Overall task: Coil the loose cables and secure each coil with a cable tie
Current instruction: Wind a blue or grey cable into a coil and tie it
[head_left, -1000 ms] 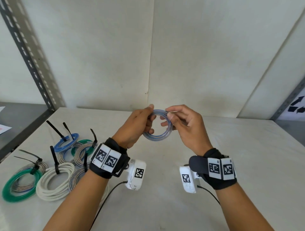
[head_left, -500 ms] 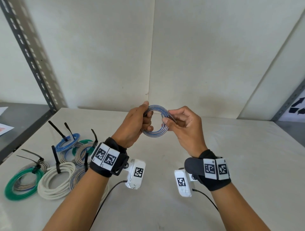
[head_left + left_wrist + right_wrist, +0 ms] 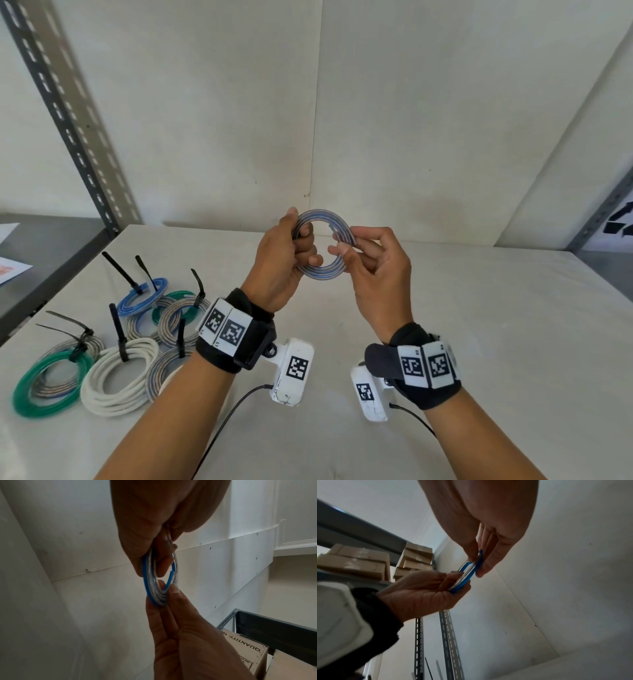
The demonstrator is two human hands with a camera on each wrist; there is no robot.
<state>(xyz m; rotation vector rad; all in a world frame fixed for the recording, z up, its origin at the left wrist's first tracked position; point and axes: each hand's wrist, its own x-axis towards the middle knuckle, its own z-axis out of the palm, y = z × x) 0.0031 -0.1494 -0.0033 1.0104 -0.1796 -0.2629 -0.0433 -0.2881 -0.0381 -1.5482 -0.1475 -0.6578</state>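
Two hands share one small blue-and-grey coil (image 3: 322, 245), held in the air above the pale surface (image 3: 496, 325), in front of the person and clear of everything on it

- Left hand (image 3: 279, 263): fingers curled through the ring, thumb on top — clamped on the coil's left arc
- Right hand (image 3: 375, 270): thumb and fingertips pinching the right arc, just where a cut cable end (image 3: 334, 233) pokes loose on the inside of the loop
- Coil stands roughly upright, its flat face turned toward the person; the opening lies between the two hands, so neither hand is nearer — each holds its own side
- No tie on this coil yet, and none visible in either hand

Judgement: the next move turns on the finished coils and their black ties (image 3: 118, 330), which lie low to the left on the surface, well apart from the held coil. The left hand is the nearer to that side, so the right would have to keep the loop, and its stray end, from springing open
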